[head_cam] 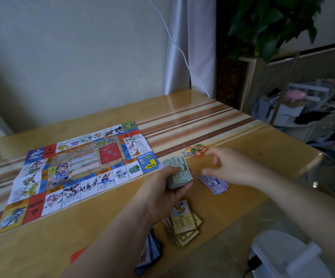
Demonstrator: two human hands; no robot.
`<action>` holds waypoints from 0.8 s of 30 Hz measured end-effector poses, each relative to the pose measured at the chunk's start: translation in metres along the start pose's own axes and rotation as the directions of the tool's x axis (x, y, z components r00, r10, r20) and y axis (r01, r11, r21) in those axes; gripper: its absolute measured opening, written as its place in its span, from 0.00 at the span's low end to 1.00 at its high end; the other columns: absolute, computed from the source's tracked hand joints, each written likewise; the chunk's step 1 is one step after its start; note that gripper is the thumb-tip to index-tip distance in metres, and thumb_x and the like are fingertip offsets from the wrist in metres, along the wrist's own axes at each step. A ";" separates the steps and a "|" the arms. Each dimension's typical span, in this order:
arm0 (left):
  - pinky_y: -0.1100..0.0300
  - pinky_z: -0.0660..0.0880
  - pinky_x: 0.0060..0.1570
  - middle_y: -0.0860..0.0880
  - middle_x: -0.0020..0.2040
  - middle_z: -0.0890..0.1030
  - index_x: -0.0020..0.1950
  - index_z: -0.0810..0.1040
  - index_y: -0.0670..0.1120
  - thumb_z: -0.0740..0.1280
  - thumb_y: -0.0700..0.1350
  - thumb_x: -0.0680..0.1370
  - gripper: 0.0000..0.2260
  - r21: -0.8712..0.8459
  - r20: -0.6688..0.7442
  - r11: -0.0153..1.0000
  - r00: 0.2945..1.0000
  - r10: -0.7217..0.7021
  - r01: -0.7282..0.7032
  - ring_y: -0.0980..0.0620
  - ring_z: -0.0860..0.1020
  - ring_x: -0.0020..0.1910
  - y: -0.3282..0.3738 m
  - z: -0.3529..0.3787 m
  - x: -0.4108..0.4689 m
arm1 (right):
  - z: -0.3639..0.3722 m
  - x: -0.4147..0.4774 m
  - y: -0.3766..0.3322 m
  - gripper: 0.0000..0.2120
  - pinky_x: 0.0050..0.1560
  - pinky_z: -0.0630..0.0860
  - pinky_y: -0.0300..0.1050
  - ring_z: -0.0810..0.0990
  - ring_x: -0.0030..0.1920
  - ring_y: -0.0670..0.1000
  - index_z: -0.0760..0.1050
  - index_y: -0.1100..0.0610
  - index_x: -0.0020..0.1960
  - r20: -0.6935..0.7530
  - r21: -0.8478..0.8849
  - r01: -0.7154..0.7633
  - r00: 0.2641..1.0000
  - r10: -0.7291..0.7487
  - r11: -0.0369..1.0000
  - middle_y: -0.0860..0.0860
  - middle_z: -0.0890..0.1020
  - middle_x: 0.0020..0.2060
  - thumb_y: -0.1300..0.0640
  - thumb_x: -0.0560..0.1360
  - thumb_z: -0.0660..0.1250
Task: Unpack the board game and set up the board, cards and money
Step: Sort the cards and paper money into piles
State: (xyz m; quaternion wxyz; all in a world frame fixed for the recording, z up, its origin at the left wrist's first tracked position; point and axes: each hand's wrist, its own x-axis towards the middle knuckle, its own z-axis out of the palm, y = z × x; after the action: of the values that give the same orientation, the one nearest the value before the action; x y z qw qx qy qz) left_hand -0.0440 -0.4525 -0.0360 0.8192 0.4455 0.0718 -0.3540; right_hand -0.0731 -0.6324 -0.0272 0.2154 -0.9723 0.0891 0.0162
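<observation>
Off the table [242,141], at the right of the frame: a heap of clutter [303,117], too blurred to sort. Spread flat over the table's left half: the board [78,171], unfolded, bright picture squares ringing a central panel with a red rectangle. Gripped in the left hand [162,189], fingers curled under, thumb on top: a thick stack of green money [179,171], just off the board's right corner. Right of it, the right hand [228,167], fingers loose and spread, holding nothing, above fanned purple money [215,184]. Beyond, small coloured tokens [195,150]. Lower centre: yellow cards [182,225] and blue cards [152,251] in loose heaps. Open tabletop between board and near edge, lower left.
</observation>
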 end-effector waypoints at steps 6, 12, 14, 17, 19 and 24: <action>0.62 0.80 0.38 0.44 0.39 0.84 0.52 0.77 0.39 0.61 0.33 0.78 0.06 0.159 0.104 0.986 0.994 0.040 -0.056 0.52 0.82 0.39 -0.006 0.004 -0.001 | -0.001 -0.005 -0.022 0.13 0.36 0.73 0.36 0.80 0.37 0.43 0.78 0.53 0.51 0.017 0.606 0.031 0.999 -0.052 0.795 0.48 0.82 0.43 0.46 0.71 0.71; 0.66 0.79 0.34 0.49 0.37 0.84 0.52 0.77 0.42 0.65 0.35 0.76 0.07 0.319 0.130 0.935 0.984 0.121 -0.157 0.56 0.82 0.35 -0.006 0.003 -0.001 | 0.014 -0.007 -0.022 0.13 0.54 0.79 0.53 0.83 0.49 0.56 0.80 0.64 0.51 0.114 0.820 -0.124 0.992 0.054 0.559 0.59 0.84 0.47 0.58 0.70 0.73; 0.66 0.79 0.34 0.50 0.36 0.84 0.51 0.78 0.43 0.66 0.36 0.76 0.06 0.335 0.121 0.928 0.984 0.130 -0.164 0.57 0.82 0.34 -0.007 0.002 -0.001 | 0.016 -0.007 -0.022 0.11 0.57 0.78 0.56 0.83 0.51 0.59 0.80 0.64 0.50 0.094 0.820 -0.118 0.993 0.071 0.561 0.60 0.84 0.47 0.58 0.70 0.73; 0.64 0.80 0.36 0.47 0.40 0.85 0.53 0.77 0.41 0.65 0.36 0.77 0.06 0.293 0.133 0.944 0.984 0.120 -0.155 0.54 0.83 0.38 -0.005 0.002 -0.001 | 0.017 -0.007 -0.021 0.06 0.53 0.80 0.54 0.83 0.49 0.59 0.81 0.62 0.46 0.036 0.807 -0.078 0.996 0.083 0.585 0.59 0.85 0.44 0.59 0.72 0.72; 0.62 0.81 0.38 0.44 0.41 0.85 0.53 0.77 0.39 0.62 0.35 0.79 0.06 0.225 0.145 0.967 0.985 0.089 -0.121 0.52 0.84 0.39 -0.003 0.001 -0.002 | 0.017 -0.005 -0.019 0.04 0.50 0.81 0.51 0.84 0.47 0.57 0.81 0.60 0.45 0.026 0.812 -0.076 0.995 0.095 0.578 0.58 0.85 0.43 0.60 0.72 0.72; 0.64 0.80 0.36 0.45 0.40 0.85 0.52 0.77 0.39 0.60 0.33 0.79 0.07 0.237 0.153 0.964 0.984 0.089 -0.124 0.53 0.83 0.39 -0.003 -0.001 -0.003 | 0.019 -0.005 -0.017 0.03 0.52 0.80 0.51 0.85 0.46 0.52 0.81 0.57 0.46 0.041 0.816 -0.088 0.995 0.096 0.571 0.54 0.86 0.43 0.59 0.73 0.71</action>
State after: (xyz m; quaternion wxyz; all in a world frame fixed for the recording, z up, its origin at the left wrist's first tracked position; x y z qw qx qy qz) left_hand -0.0478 -0.4516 -0.0372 0.7787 0.5205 -0.0549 -0.3460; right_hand -0.0746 -0.6082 -0.0368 0.6373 -0.7580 0.1377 -0.0192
